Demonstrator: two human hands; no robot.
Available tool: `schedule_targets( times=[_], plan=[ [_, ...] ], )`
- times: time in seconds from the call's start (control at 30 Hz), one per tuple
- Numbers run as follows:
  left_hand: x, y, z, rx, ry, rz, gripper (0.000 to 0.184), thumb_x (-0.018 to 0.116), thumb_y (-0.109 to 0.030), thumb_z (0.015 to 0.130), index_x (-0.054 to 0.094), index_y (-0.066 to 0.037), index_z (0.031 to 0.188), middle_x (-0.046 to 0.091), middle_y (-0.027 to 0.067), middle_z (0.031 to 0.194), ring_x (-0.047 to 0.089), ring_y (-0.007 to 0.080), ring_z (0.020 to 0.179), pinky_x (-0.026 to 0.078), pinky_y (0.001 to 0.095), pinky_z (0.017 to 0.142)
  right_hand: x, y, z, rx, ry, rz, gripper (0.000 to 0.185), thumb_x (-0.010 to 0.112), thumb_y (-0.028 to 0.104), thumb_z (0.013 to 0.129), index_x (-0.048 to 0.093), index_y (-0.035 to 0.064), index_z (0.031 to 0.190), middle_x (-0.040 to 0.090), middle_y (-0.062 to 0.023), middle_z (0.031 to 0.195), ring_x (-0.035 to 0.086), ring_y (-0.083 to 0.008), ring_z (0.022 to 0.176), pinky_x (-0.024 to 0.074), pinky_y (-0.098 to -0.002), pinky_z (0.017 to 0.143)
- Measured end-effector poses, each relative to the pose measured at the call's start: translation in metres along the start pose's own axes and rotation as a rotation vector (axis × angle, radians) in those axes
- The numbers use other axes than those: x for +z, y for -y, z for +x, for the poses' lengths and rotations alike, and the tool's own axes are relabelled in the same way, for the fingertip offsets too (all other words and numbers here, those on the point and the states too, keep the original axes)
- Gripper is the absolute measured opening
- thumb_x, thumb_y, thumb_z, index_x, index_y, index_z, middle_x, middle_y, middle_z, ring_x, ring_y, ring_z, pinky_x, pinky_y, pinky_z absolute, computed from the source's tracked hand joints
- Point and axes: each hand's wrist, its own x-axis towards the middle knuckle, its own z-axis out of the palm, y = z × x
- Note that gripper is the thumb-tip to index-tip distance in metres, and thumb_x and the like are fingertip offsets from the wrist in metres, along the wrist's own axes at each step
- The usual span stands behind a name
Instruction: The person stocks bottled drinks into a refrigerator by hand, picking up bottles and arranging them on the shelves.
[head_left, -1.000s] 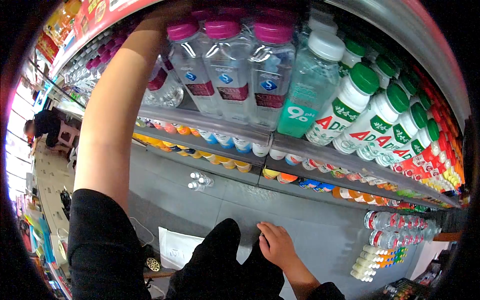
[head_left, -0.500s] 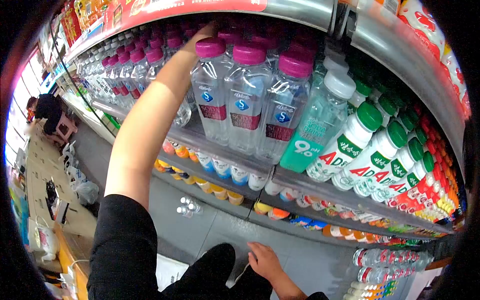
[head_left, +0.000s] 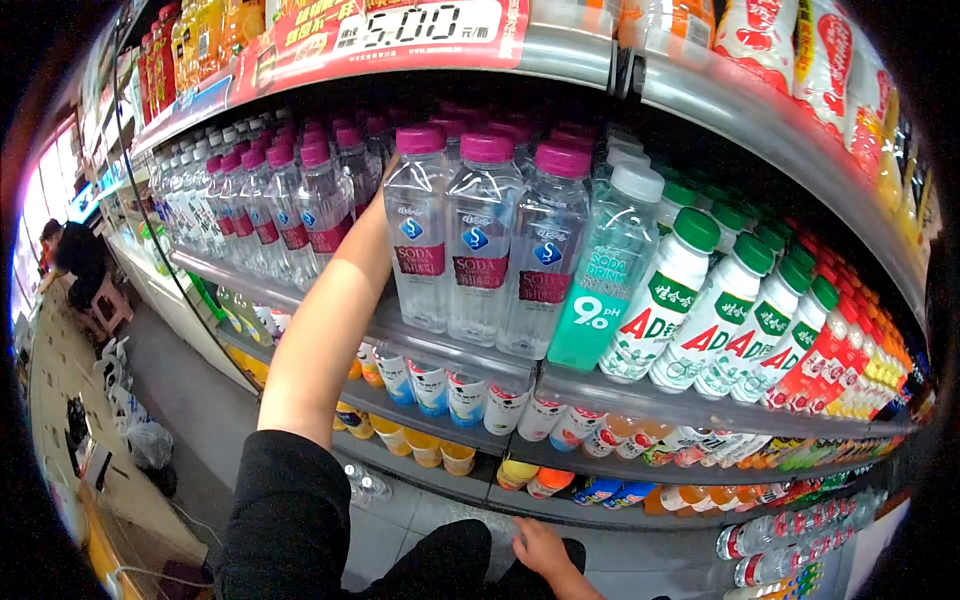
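Note:
My left forearm (head_left: 325,345) reaches into the drink shelf, through a gap between rows of clear soda water bottles with purple caps. The left hand is hidden behind the front soda water bottle (head_left: 418,235), so its fingers and anything in them do not show. Two more soda water bottles (head_left: 483,240) (head_left: 545,250) stand upright beside that one. A green-labelled soda drink bottle (head_left: 605,270) with a white cap follows to the right. Low down, near my dark-clad knees, my right hand (head_left: 540,547) hangs with fingers apart, holding nothing.
White bottles with green caps (head_left: 660,300) fill the shelf's right part. Above runs a shelf edge with a price sign (head_left: 420,30). Cups and cans (head_left: 467,398) line the shelf below. Packed bottles (head_left: 800,525) lie on the floor at right. A counter (head_left: 60,370) and a seated person (head_left: 80,262) are at left.
The view has tilted up, so the price sign shows more fully. My left arm is still in the gap, its hand hidden. My right hand stays low by my knees.

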Motion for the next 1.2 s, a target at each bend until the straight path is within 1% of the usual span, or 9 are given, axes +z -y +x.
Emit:
schedule_targets(
  times=[0.27, 0.33, 0.4, 0.53, 0.6, 0.67, 0.73, 0.83, 1.2],
  plan=[
    [-0.008, 0.057, -0.008, -0.053, 0.046, -0.075, 0.024, 0.055, -0.024, 0.089, 0.063, -0.006, 0.103, 0.064, 0.0059, 0.092, 0.061, 0.0133, 0.079, 0.051, 0.0296, 0.068, 0.039, 0.028, 0.005, 0.054, 0.208, 0.069, 0.04, 0.055, 0.023, 0.087, 0.052, 0.0022, 0.12, 0.06, -0.0197, 0.107, 0.061, -0.0335, 0.091, 0.048, -0.0424, 0.08],
    [-0.007, 0.068, -0.009, -0.043, 0.056, -0.094, 0.024, 0.055, -0.024, 0.089, 0.063, -0.006, 0.103, 0.064, 0.0058, 0.092, 0.061, 0.0131, 0.079, 0.051, 0.0294, 0.068, 0.049, 0.015, 0.0, 0.084, 0.154, 0.045, 0.04, 0.057, 0.024, 0.084, 0.054, 0.0024, 0.117, 0.061, -0.018, 0.106, 0.059, -0.0326, 0.097, 0.0437, -0.0447, 0.089],
    [-0.003, 0.067, -0.011, -0.016, 0.057, -0.11, 0.024, 0.055, -0.024, 0.089, 0.063, -0.006, 0.103, 0.064, 0.0057, 0.092, 0.061, 0.0129, 0.079, 0.051, 0.0293, 0.068, 0.057, -0.013, -0.008, 0.184, 0.199, -0.212, 0.041, 0.056, 0.027, 0.084, 0.055, 0.003, 0.117, 0.059, -0.0193, 0.113, 0.059, -0.0352, 0.098, 0.0443, -0.0491, 0.085],
    [0.014, 0.026, -0.03, 0.04, 0.032, -0.076, 0.026, 0.05, -0.024, 0.09, 0.062, -0.005, 0.104, 0.065, 0.0056, 0.092, 0.062, 0.0138, 0.079, 0.051, 0.0285, 0.068, 0.054, -0.031, -0.042, 0.34, 0.03, -0.255, 0.04, 0.059, 0.027, 0.081, 0.058, 0.0031, 0.113, 0.06, -0.0183, 0.11, 0.055, -0.033, 0.106, 0.0365, -0.0508, 0.094],
    [0.014, 0.027, -0.029, 0.085, 0.102, -0.273, 0.029, 0.048, -0.026, 0.091, 0.062, -0.005, 0.103, 0.065, 0.005, 0.091, 0.062, 0.0138, 0.078, 0.051, 0.0282, 0.068, 0.057, -0.027, -0.058, 0.357, -0.17, -0.146, 0.032, 0.059, 0.021, 0.079, 0.062, 0.0005, 0.103, 0.06, -0.0231, 0.104, 0.053, -0.0388, 0.103, 0.0362, -0.0509, 0.096],
    [0.034, -0.012, -0.05, 0.033, 0.037, -0.109, 0.03, 0.046, -0.029, 0.091, 0.063, -0.006, 0.101, 0.064, 0.0042, 0.089, 0.061, 0.0136, 0.077, 0.051, 0.0284, 0.068, 0.067, -0.031, -0.063, 0.297, -0.198, -0.153, 0.031, 0.059, 0.02, 0.078, 0.062, 0.0006, 0.102, 0.06, -0.0217, 0.103, 0.053, -0.0384, 0.102, 0.0357, -0.0512, 0.096],
    [0.03, 0.0, -0.038, -0.037, 0.052, -0.357, 0.027, 0.048, -0.027, 0.091, 0.063, -0.007, 0.1, 0.064, 0.0031, 0.087, 0.061, 0.0131, 0.075, 0.051, 0.0284, 0.067, 0.076, -0.033, -0.065, 0.175, -0.276, -0.225, 0.029, 0.059, 0.02, 0.078, 0.062, 0.0013, 0.101, 0.061, -0.0198, 0.102, 0.053, -0.037, 0.102, 0.0344, -0.0512, 0.097],
    [0.02, 0.023, -0.014, -0.028, 0.236, -0.435, 0.019, 0.052, -0.021, 0.09, 0.063, -0.008, 0.097, 0.063, 0.0028, 0.087, 0.06, 0.0122, 0.075, 0.05, 0.0265, 0.065, 0.068, -0.022, -0.061, 0.206, -0.249, -0.245, 0.028, 0.059, 0.019, 0.078, 0.062, 0.002, 0.1, 0.061, -0.0183, 0.101, 0.054, -0.0351, 0.103, 0.0334, -0.0508, 0.098],
    [0.032, 0.005, -0.022, -0.121, 0.207, -0.395, 0.034, 0.043, -0.034, 0.093, 0.061, -0.008, 0.104, 0.063, 0.0058, 0.093, 0.061, 0.0163, 0.083, 0.051, 0.0331, 0.072, 0.071, -0.024, -0.07, 0.2, -0.317, -0.284, 0.026, 0.06, 0.019, 0.08, 0.062, 0.0026, 0.099, 0.062, -0.0171, 0.102, 0.054, -0.0341, 0.103, 0.0331, -0.0504, 0.098]
  ],
)
